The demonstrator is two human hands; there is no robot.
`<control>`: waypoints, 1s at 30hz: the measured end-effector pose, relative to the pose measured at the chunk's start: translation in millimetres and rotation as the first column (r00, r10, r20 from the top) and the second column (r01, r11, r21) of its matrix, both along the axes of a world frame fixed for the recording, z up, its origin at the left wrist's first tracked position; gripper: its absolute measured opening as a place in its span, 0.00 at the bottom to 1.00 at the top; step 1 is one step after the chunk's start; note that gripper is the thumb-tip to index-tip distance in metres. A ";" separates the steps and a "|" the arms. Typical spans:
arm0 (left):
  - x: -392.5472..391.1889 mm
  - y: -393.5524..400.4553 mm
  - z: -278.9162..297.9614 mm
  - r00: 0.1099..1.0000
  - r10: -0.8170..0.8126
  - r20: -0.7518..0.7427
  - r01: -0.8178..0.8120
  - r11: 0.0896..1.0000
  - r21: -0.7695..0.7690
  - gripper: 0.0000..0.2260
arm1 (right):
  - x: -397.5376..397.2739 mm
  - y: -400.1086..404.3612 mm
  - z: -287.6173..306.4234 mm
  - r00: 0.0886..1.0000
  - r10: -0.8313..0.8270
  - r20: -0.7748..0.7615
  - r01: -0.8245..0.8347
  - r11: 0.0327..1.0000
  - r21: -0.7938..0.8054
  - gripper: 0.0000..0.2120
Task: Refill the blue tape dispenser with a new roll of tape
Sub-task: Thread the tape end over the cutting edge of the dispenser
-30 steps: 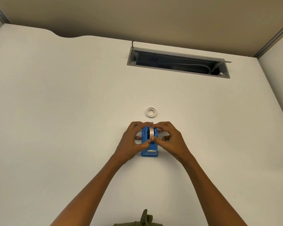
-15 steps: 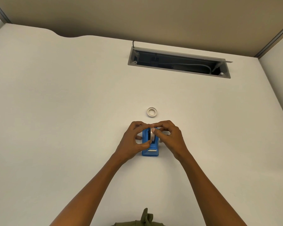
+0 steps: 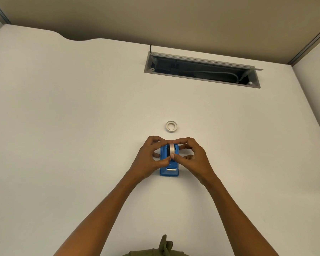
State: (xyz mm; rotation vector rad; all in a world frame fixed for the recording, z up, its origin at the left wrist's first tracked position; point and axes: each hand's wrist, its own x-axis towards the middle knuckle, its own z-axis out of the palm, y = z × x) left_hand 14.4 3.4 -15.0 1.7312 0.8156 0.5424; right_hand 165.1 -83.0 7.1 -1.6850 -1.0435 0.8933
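The blue tape dispenser (image 3: 169, 169) stands on the white desk (image 3: 81, 126) in front of me, cutter end toward me. A roll of clear tape (image 3: 171, 150) sits upright over its slot. My left hand (image 3: 149, 159) and my right hand (image 3: 191, 157) hold the roll from either side, fingertips meeting over its top and thumbs pinched at its near edge. A second white ring, an empty tape core (image 3: 171, 126), lies flat on the desk just beyond the dispenser. Whether the roll is seated on the hub is hidden by my fingers.
A recessed cable tray (image 3: 201, 71) with an open lid and a white cable is set into the desk at the back. A partition wall runs behind the desk. Olive fabric (image 3: 164, 246) shows at the bottom edge.
Both hands stay on the roll over the dispenser. The fingers have shifted slightly, and the thumbs now pinch together at the roll's near edge.
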 end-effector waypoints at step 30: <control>-0.2 5.5 3.6 0.997 -0.053 -0.057 0.056 0.997 0.048 0.22 | -1.8 11.7 36.2 0.938 0.034 0.345 -0.034 0.999 -0.008 0.07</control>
